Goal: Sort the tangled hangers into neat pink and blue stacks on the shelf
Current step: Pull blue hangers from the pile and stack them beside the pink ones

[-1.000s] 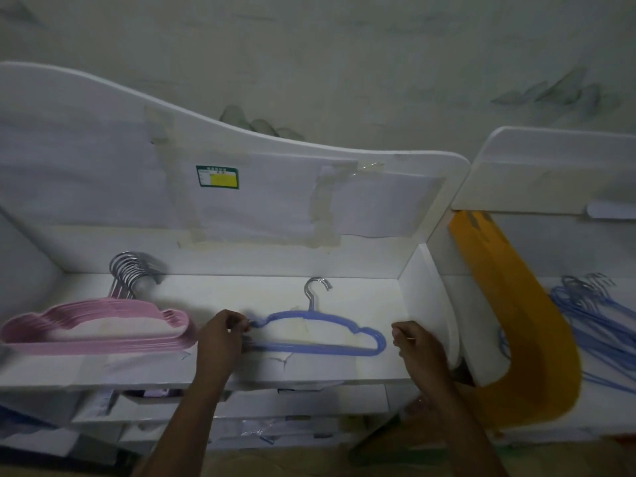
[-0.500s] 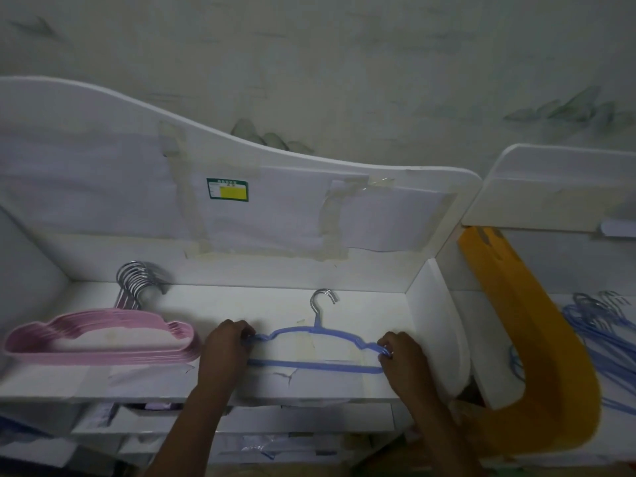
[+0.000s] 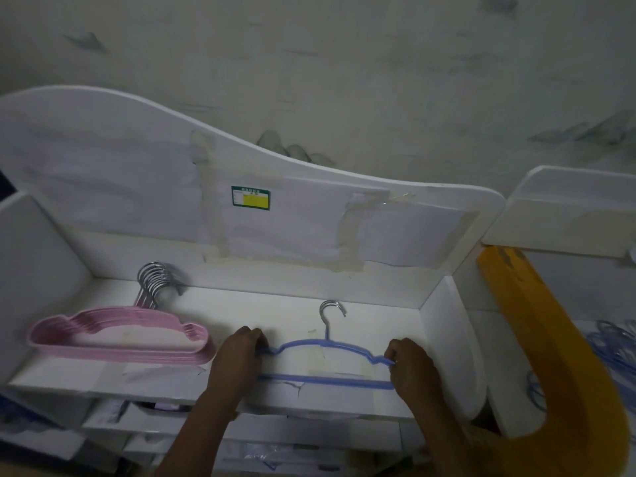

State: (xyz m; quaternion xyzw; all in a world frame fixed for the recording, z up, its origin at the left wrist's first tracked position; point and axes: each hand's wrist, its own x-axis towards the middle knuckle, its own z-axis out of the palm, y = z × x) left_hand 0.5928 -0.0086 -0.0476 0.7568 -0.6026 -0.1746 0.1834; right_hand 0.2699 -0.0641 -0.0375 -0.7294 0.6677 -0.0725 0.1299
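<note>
A single blue hanger [image 3: 325,376] with a metal hook lies flat on the white shelf [image 3: 426,333], hook pointing to the back. My left hand [image 3: 237,356] grips its left end and my right hand [image 3: 411,368] grips its right end. A neat stack of several pink hangers [image 3: 118,340] lies on the shelf's left part, their metal hooks [image 3: 156,280] bunched at the back. A tangle of blue hangers [image 3: 609,342] lies far right on the neighbouring shelf.
The shelf's white side wall [image 3: 447,342] stands just right of my right hand. An orange curved piece [image 3: 557,366] leans between the two shelf units. A taped back panel [image 3: 241,204] with a green-yellow label rises behind. Lower shelves with papers sit below.
My right hand has moved left and taken hold of the blue hanger's right end. My left hand stayed on the left end. The camera tilted up a little.
</note>
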